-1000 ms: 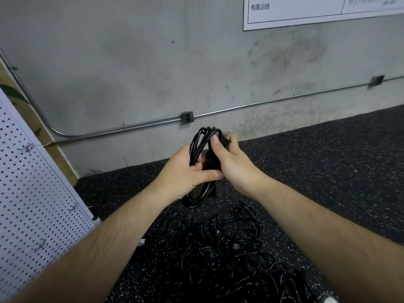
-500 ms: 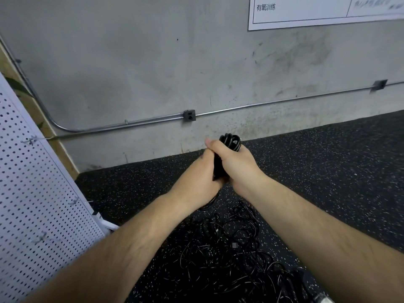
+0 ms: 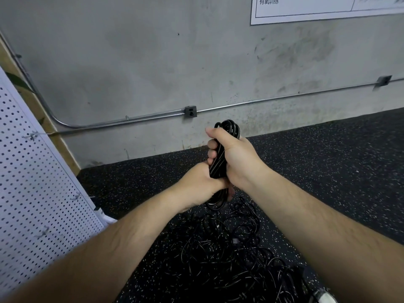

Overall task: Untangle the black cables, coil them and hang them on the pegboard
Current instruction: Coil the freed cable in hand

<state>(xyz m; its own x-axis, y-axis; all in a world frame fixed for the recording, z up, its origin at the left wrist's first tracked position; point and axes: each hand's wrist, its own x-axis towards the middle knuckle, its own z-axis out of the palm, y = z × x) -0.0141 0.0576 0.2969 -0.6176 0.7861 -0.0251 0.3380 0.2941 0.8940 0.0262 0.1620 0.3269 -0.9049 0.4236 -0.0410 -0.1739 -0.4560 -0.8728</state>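
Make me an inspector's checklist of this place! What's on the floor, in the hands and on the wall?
Surface: speckled black floor.
Job's things: coiled cable, held upright; white pegboard with hooks, at left.
Clutter: white object at bottom edge, cut off, unidentifiable.
Hands: right hand grips coil's upper part; left hand grips its lower part.
Cables: tangled pile on floor below hands.
Surroundings: concrete wall, metal conduit, poster.

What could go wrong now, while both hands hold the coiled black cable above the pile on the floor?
1. No tie shows on the coiled cable; if the right hand or left hand loosens, the loops may spring open.
2. Its lower loop hangs close above the tangled pile and could catch there.
3. The hooks on the pegboard look thin; a thick bundle might slip off.
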